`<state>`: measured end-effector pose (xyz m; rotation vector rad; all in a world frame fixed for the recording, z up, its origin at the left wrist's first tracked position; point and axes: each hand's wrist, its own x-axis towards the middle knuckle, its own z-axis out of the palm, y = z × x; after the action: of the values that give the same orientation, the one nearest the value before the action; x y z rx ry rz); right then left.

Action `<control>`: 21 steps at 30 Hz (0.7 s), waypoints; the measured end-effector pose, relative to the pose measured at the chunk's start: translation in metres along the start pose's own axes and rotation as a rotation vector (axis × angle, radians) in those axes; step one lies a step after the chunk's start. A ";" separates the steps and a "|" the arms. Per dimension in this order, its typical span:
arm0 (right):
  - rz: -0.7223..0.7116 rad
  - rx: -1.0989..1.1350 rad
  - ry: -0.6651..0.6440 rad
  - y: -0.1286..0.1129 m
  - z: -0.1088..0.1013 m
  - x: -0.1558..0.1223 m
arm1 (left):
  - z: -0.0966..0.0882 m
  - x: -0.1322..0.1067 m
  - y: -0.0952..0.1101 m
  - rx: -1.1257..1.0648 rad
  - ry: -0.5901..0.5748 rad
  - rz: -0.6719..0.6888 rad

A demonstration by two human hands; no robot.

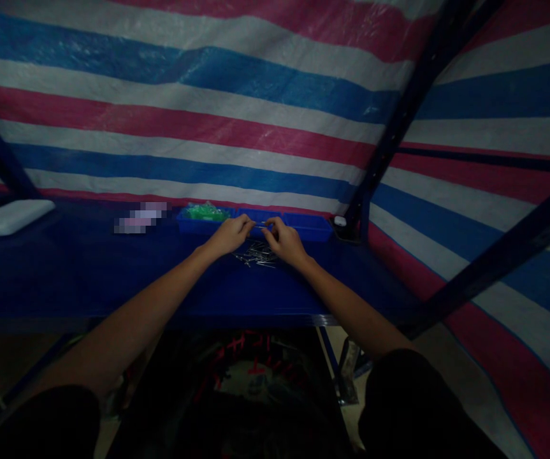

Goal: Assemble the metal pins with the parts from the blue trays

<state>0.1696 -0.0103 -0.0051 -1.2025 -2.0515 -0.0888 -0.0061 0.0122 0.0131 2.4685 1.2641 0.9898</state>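
Your left hand [231, 234] and right hand [284, 241] meet over the dark blue table top [112, 274], fingertips facing each other. Between them spans a thin silvery metal pin [260, 225]. Your left thumb and forefinger close on one end and your right fingertips on the other. The remaining fingers of both hands curl inward; the light is dim and no finer detail of the grip shows.

Just below your fingertips, on your side of them, a loose heap of similar metal pins [257, 255] lies on the table, partly under your right palm.

Just beyond your fingers runs a row of shallow blue plastic trays:
- left tray [193, 226], beyond your left knuckles, holds a mound of small translucent green pieces [206, 211];
- middle tray [250, 213], directly past the held pin, contents not discernible;
- right tray [310, 227], beyond your right knuckles, contents not discernible.

Further right of your right fingers, a small white-topped object [340, 221] sits at the foot of a slanted dark blue steel strut [399, 121]. Well left of your left fingers, a flat white rectangular object [9, 217] rests at the table's far left. A red, white and blue striped woven tarpaulin [208, 127] hangs behind the trays — it also wraps the right side.
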 end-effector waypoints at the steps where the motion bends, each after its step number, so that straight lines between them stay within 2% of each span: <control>1: -0.004 -0.003 0.002 -0.001 0.000 0.000 | 0.000 0.000 0.000 0.000 -0.001 0.001; 9: 0.067 -0.089 0.062 0.003 -0.002 0.002 | 0.001 -0.002 0.000 -0.055 0.044 0.061; 13: 0.061 -0.072 0.055 0.004 -0.003 0.002 | 0.002 -0.002 0.000 -0.066 0.071 0.127; 21: 0.021 -0.009 0.024 0.000 -0.003 0.001 | 0.002 -0.002 0.001 -0.026 0.071 0.115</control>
<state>0.1712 -0.0106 -0.0025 -1.2226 -2.0193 -0.1020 -0.0048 0.0103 0.0107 2.5314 1.1319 1.1241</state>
